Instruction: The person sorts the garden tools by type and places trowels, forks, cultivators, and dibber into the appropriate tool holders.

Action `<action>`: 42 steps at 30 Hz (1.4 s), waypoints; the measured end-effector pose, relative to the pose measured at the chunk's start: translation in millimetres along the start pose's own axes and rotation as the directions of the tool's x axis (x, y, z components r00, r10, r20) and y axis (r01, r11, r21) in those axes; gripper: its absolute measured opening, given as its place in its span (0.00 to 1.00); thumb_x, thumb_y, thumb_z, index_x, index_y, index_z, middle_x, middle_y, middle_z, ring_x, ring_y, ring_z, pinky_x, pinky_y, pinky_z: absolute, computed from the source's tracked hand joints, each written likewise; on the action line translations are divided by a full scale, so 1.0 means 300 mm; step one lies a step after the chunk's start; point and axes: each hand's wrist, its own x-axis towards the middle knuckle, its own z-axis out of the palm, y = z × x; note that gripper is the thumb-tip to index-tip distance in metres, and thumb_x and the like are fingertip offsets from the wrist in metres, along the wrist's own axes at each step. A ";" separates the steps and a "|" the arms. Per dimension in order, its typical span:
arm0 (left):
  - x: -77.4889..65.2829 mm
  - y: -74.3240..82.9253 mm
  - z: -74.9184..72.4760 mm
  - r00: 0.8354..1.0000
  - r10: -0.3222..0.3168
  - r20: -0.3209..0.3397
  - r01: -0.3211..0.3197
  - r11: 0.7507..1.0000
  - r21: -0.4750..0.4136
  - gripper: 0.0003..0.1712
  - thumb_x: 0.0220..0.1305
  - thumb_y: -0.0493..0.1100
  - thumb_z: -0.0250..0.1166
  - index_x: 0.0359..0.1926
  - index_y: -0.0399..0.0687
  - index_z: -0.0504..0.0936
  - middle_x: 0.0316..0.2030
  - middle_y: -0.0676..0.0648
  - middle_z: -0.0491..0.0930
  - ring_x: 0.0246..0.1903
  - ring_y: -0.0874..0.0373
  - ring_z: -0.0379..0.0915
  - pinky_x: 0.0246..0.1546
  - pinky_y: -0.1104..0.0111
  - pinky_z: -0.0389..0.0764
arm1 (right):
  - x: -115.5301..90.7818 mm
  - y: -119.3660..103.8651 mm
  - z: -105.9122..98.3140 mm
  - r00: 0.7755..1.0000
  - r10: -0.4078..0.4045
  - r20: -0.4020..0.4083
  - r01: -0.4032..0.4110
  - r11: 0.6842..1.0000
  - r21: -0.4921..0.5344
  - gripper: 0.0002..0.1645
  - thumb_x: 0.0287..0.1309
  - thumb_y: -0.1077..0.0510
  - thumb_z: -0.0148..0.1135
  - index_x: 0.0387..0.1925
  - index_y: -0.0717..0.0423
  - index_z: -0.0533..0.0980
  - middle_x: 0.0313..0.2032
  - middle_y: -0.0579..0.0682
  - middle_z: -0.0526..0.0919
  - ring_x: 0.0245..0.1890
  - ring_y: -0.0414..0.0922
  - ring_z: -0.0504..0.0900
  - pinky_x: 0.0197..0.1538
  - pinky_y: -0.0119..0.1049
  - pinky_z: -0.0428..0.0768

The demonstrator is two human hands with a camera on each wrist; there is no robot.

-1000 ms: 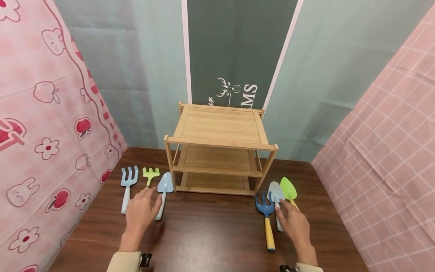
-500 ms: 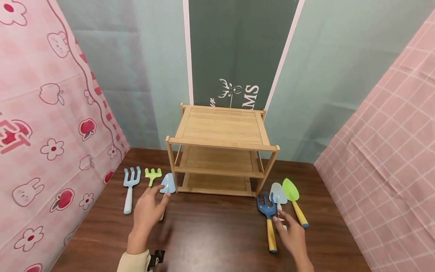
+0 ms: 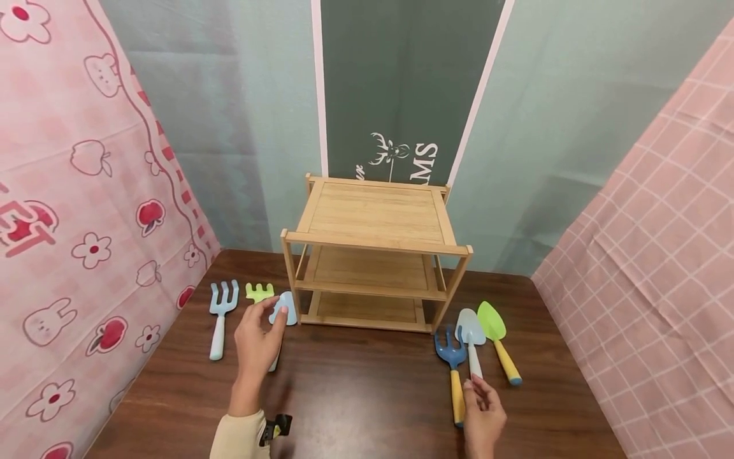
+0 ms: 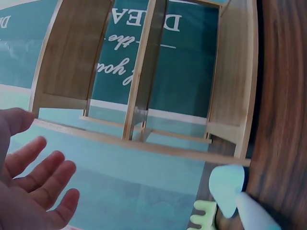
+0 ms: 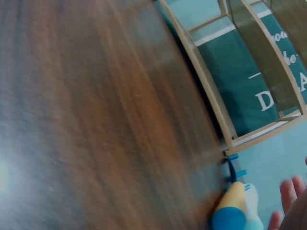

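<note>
My left hand [image 3: 258, 341] hovers with fingers apart over a light-blue trowel [image 3: 285, 309], hiding part of its handle. The left wrist view shows that hand [image 4: 38, 182] loosely spread with nothing in it, the trowel [image 4: 226, 187] below. A light-green rake [image 3: 260, 292] and a light-blue hand fork [image 3: 220, 309] lie to its left. My right hand [image 3: 483, 411] has its fingertips over the handle end of a pale trowel [image 3: 471, 328]. In the right wrist view a gap shows between fingers [image 5: 289, 194] and that handle [image 5: 251, 203]. A dark-blue fork [image 3: 451, 350] lies left of it.
A three-tier wooden rack [image 3: 375, 236] stands at the back middle of the brown table [image 3: 361, 389]. A bright-green trowel with a yellow handle [image 3: 504, 357] lies at the far right. Fabric curtains [image 3: 654, 255] enclose the table on the sides and back.
My right hand has moved back toward me, from the pale trowel's blade to its handle end. My left hand has shifted a little right over the light-blue trowel. The tools stay put.
</note>
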 end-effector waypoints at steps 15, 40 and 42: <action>0.076 0.018 0.067 0.984 -0.061 -0.166 0.017 0.967 -0.256 0.14 0.55 0.32 0.66 0.44 0.34 0.80 0.38 0.39 0.80 0.37 0.52 0.75 0.35 0.67 0.73 | -0.090 -0.147 0.025 0.993 0.119 0.001 -0.119 0.987 -0.113 0.34 0.55 0.56 0.65 0.60 0.69 0.67 0.53 0.65 0.72 0.44 0.46 0.69 0.40 0.21 0.65; 0.190 0.109 0.065 0.968 -0.242 0.062 0.248 0.905 -0.346 0.24 0.63 0.37 0.61 0.58 0.31 0.70 0.52 0.30 0.71 0.53 0.37 0.66 0.50 0.49 0.65 | -0.057 -0.099 0.023 0.963 0.157 0.221 0.003 0.810 -0.587 0.43 0.49 0.50 0.69 0.58 0.76 0.65 0.51 0.72 0.62 0.52 0.67 0.62 0.54 0.59 0.59; 0.198 0.143 0.063 0.968 -0.243 0.068 0.251 0.906 -0.341 0.24 0.63 0.35 0.59 0.58 0.29 0.68 0.53 0.29 0.69 0.54 0.36 0.65 0.51 0.48 0.64 | -0.054 -0.096 0.027 0.962 0.163 0.220 0.004 0.796 -0.605 0.42 0.48 0.50 0.70 0.56 0.75 0.66 0.50 0.72 0.63 0.51 0.67 0.63 0.53 0.60 0.59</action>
